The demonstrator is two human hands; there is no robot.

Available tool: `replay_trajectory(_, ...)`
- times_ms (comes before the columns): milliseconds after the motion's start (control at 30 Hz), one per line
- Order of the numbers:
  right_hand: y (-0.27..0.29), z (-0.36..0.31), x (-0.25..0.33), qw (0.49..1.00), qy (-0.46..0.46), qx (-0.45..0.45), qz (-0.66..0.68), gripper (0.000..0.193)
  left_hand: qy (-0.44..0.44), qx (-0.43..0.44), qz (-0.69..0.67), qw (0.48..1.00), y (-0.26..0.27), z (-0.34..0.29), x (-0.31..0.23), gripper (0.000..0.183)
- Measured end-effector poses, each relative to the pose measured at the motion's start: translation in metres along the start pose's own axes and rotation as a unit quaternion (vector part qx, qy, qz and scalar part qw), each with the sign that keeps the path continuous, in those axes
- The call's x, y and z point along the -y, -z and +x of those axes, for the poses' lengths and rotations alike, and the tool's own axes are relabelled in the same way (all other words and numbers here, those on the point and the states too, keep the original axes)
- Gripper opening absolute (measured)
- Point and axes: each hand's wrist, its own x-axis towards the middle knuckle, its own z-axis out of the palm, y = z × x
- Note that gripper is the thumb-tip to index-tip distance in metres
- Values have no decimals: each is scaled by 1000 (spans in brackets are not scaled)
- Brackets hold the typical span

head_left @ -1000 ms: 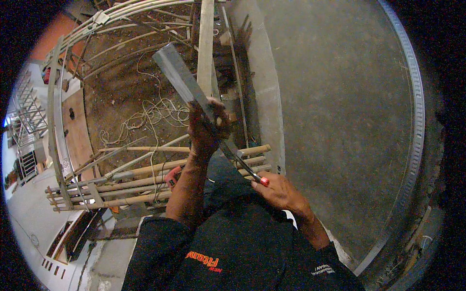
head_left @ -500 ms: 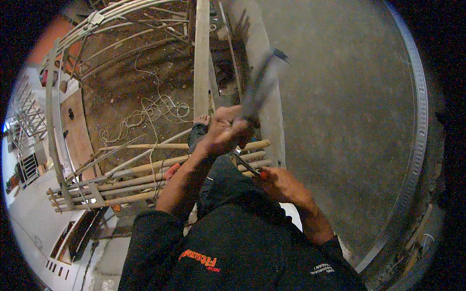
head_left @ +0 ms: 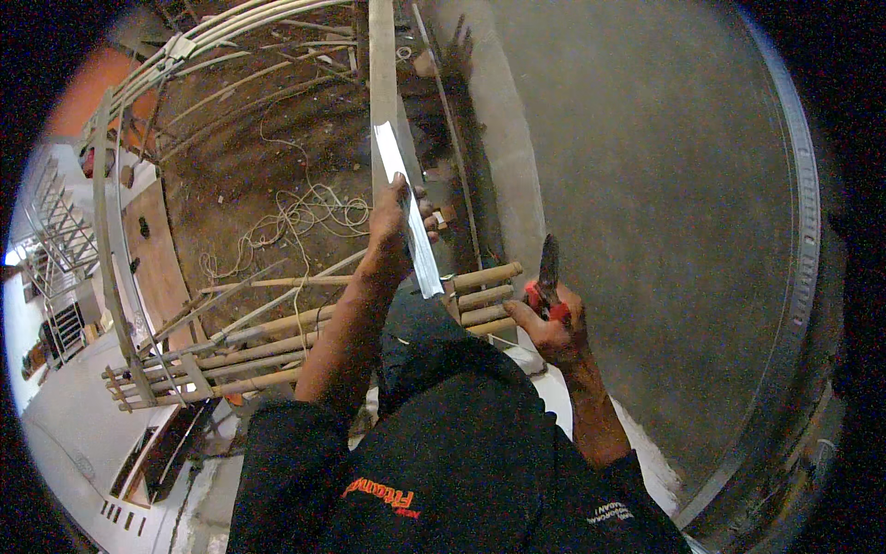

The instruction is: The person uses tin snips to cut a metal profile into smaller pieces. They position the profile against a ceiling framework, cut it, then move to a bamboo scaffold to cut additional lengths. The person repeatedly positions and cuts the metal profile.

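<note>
My left hand (head_left: 389, 224) is closed around a short length of bright silver metal channel (head_left: 425, 263), thumb on its near side and fingertips showing past its far edge. The channel slants from the upper left down to the lower right, in front of my dark clothing. Off to the right, my right hand (head_left: 565, 340) grips tin snips with red handles (head_left: 546, 303). Their dark blades (head_left: 549, 258) point upward, apart from the channel. Whether the blades are parted is hard to make out.
Bamboo poles (head_left: 258, 343) lie bundled at hip level to the left. A wooden beam (head_left: 382, 74) runs away ahead. Far below, a tangled pale cable (head_left: 295, 217) lies on brown ground. A grey wall panel (head_left: 664, 185) with a perforated metal strip (head_left: 805, 212) fills the right.
The channel, blurred and pointing to the upper right before, has turned and now slants the other way, its bright face showing. My right hand has moved right and the snips have swung upward.
</note>
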Motion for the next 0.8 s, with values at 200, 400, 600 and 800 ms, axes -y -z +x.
replay_trajectory(200,-27,25,-10,979,194,2,-64,27,58,12,34,998,-14,-24,15,43)
replay_trajectory(400,-42,24,-13,988,15,-15,155,23,58,-17,-20,998,4,7,49,51)
replay_trajectory(600,-50,2,-11,978,-81,-26,190,12,-6,-37,-82,996,62,53,95,48)
replay_trajectory(800,-66,6,-12,962,-159,-15,223,25,2,-115,-98,988,47,35,85,57)
